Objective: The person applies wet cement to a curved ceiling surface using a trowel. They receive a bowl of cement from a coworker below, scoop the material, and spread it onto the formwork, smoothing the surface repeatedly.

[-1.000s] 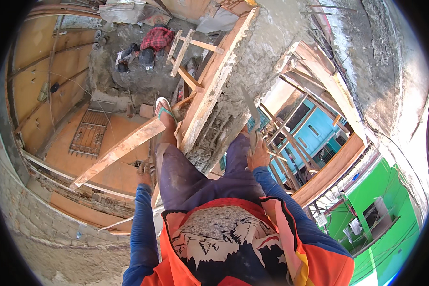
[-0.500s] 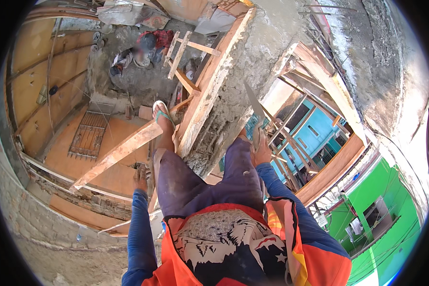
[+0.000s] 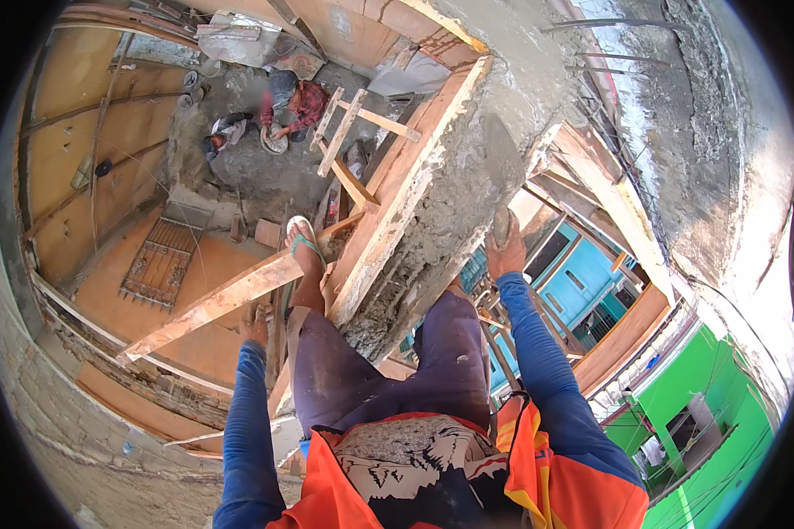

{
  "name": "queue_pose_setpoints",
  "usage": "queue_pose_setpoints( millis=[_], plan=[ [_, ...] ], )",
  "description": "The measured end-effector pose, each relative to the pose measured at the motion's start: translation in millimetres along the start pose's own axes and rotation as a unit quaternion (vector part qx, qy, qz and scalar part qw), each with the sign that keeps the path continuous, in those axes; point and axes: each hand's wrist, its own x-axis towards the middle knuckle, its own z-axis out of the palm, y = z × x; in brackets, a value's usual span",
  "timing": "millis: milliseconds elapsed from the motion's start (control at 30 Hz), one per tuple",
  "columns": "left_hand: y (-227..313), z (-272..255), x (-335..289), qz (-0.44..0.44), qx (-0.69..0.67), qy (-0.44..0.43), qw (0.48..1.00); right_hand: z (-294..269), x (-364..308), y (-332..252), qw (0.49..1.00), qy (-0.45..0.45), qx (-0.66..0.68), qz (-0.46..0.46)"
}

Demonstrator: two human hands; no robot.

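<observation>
My right hand (image 3: 505,254) is closed around the handle of a trowel. The trowel's grey blade (image 3: 500,163) lies against wet concrete (image 3: 450,189) in a long wooden formwork trough. At my left, my left hand (image 3: 254,326) is beside a wooden upright, its fingers loosely extended with nothing visible in them; whether it touches the wood I cannot tell. My sandalled foot (image 3: 302,240) stands on the left side of the trough, by a slanting plank (image 3: 212,304). My other foot is mostly hidden beyond my right knee.
The formwork's left board (image 3: 406,189) carries a nailed wooden brace (image 3: 348,132). Far below left, two people (image 3: 304,101) crouch on a grey floor near a metal grille (image 3: 161,260). Steel bars (image 3: 622,25) stick out at the upper right. Openings drop away on both sides.
My right hand has moved forward and up with the trowel, whose blade has gone from raised to laid along the concrete. The left hand has barely shifted. Below, one person's arms have moved.
</observation>
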Motion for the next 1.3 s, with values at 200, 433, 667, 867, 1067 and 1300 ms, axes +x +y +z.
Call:
queue_pose_setpoints(
  millis=[200, 433, 667, 867, 1067, 1300],
  plan=[
    [77.6, 43.9, 99.9, -0.056, -0.083, 0.001, 0.995, -31.9, 195.1, 53.3, 0.964, 0.114, -0.209, -0.118],
    [126.9, 96.2, 228.9, 0.014, 0.101, 0.091, 0.991, -47.9, 278.7, 70.3, 0.923, 0.235, -0.249, -0.172],
    [85.6, 143.9, 320.5, 0.021, 0.083, 0.119, 0.989, -13.1, 190.2, 50.7, 0.864, 0.36, -0.305, -0.178],
    [58.1, 135.3, 357.2, 0.019, 0.107, 0.112, 0.988, 44.2, 93.1, 61.2, 0.955, 0.277, -0.095, -0.045],
    [2.5, 125.7, 383.7, 0.001, 0.125, 0.096, 0.988, 72.9, 54.1, 69.1, 0.949, 0.224, 0.159, 0.154],
    [-22.6, 121.1, 405.3, -0.02, 0.15, 0.089, 0.984, 63.7, 39.1, 126.0, 0.975, 0.136, 0.034, 0.175]
  ],
)
